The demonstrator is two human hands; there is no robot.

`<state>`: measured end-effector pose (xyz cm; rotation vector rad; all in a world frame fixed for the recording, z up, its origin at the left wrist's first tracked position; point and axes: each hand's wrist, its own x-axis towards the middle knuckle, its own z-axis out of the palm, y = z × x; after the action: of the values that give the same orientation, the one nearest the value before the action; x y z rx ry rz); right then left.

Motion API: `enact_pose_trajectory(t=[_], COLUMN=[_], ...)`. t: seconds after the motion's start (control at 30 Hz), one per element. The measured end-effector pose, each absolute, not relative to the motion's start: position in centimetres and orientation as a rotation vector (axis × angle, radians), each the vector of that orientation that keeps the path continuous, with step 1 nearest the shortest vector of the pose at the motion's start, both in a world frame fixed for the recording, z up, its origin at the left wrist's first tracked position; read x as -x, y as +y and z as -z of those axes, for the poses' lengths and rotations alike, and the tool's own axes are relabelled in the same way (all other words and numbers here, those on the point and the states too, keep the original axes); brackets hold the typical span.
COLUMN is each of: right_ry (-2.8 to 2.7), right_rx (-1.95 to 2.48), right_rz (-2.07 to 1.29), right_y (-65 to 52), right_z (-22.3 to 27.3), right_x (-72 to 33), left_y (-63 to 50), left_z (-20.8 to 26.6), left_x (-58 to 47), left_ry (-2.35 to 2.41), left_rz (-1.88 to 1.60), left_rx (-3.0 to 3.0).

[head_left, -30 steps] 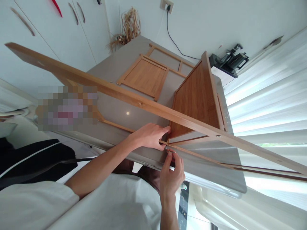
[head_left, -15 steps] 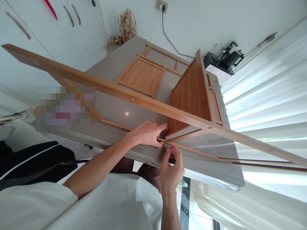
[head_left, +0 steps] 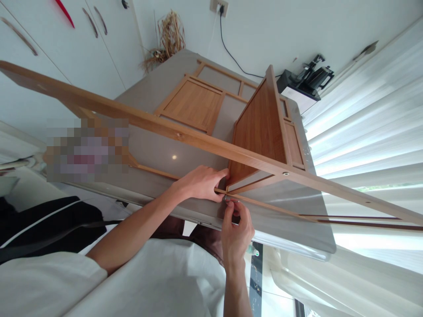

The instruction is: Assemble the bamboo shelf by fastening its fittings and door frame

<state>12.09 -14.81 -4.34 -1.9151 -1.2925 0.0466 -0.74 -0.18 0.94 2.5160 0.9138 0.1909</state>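
Observation:
A wooden frame crosses the view, with a long upper rail [head_left: 198, 137] and a thinner lower rail [head_left: 264, 204] near the table's front edge. My left hand [head_left: 203, 182] is wrapped round the lower rail, where an upright wooden panel [head_left: 256, 125] meets it. Just right of it, my right hand [head_left: 238, 222] pinches a thin metal hex key [head_left: 232, 200] against the front of that joint. The tip of the key is too small to make out. Part of the lower rail is hidden behind my left fingers.
Under the frame is a grey table [head_left: 155, 145]. Flat wooden panels [head_left: 191, 103] lie farther back on it. A black kettle [head_left: 320, 79] stands at the back right, by the curtain [head_left: 363, 132]. Dried stalks [head_left: 172, 33] are behind the table. A pixelated patch covers the left side.
The whole view has shifted slightly, so the frame sits a little farther left. My left hand keeps its hold; the metal key in my right fingers has turned slightly at the joint.

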Motion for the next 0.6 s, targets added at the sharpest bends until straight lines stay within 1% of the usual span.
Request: enact_pose_trajectory(t=[0.6], right_ry=[-1.403], right_rx=[1.878], right_rz=[0.005], right_y=[-15.03], right_z=[4.41], right_x=[-12.56], left_y=[-0.15], left_z=[-1.15], left_x=[0.76], left_ry=[0.912], left_rz=[-0.181], left_rx=[-2.497])
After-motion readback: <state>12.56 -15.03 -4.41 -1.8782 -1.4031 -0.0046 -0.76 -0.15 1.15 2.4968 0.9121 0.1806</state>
